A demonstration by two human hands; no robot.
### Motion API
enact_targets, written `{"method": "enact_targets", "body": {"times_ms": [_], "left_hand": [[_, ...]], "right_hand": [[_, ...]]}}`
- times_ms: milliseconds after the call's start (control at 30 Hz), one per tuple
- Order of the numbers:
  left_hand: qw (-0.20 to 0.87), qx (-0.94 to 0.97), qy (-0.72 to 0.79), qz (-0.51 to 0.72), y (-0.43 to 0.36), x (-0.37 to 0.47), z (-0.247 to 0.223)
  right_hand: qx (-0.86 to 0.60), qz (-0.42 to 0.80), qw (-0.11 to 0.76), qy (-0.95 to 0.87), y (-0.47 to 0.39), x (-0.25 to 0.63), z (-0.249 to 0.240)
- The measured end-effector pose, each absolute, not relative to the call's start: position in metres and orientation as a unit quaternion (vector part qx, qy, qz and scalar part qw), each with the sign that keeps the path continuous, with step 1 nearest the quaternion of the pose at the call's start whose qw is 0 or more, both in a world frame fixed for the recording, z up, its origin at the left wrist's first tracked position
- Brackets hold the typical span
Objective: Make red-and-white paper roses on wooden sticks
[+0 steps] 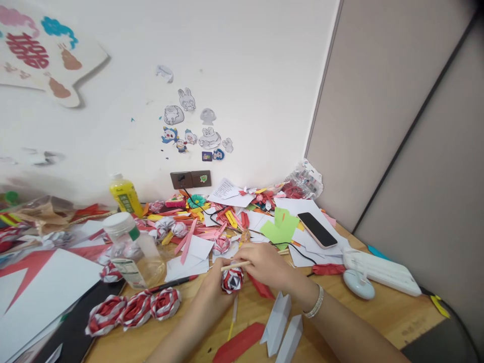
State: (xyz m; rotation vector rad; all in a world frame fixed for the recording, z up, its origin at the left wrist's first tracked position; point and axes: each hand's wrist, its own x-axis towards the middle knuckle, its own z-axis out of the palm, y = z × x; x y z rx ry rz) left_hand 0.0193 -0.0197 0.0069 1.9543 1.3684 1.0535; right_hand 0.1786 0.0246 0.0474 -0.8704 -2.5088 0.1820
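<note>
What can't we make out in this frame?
All head view:
- Left side of the red-and-white paper rose: partly covered by the left hand.
- Whether the wooden stick runs on past the right hand: that hand covers it.
- Text on the printed sheet by the wall: too small.
- Yellow bottle label lettering: small, blurred.
- Wall poster: cut off by left and top edges.

A pale, glittering bracelet [314, 302] is worn around the right wrist [302, 289], back from the fingers [246, 253]; both forearms [342, 318] are seen bare.
</note>
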Motion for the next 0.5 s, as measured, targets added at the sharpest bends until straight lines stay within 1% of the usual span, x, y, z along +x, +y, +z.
{"method": "enact_targets", "body": {"times_ms": [100,200,333,500], "left_hand": [[0.246,0.709,0.532,0.392,-0.021,0.020,0.009],[0.241,0.708,0.534,0.395,-0.020,0.020,0.008],[0.238,0.720,0.520,0.392,-0.017,0.019,0.003],[0.252,0.710,0.527,0.394,-0.016,0.017,0.002]], "right_hand": [[-0.321,0.129,0.272,-0.898,0.028,0.181,0.048],[-0.320,0.138,0.266,-0.899,0.029,0.179,0.046],[-0.359,0.139,0.266,-0.884,0.027,0.172,0.042],[-0.396,0.217,0.304,-0.839,0.027,0.173,0.043]]}}
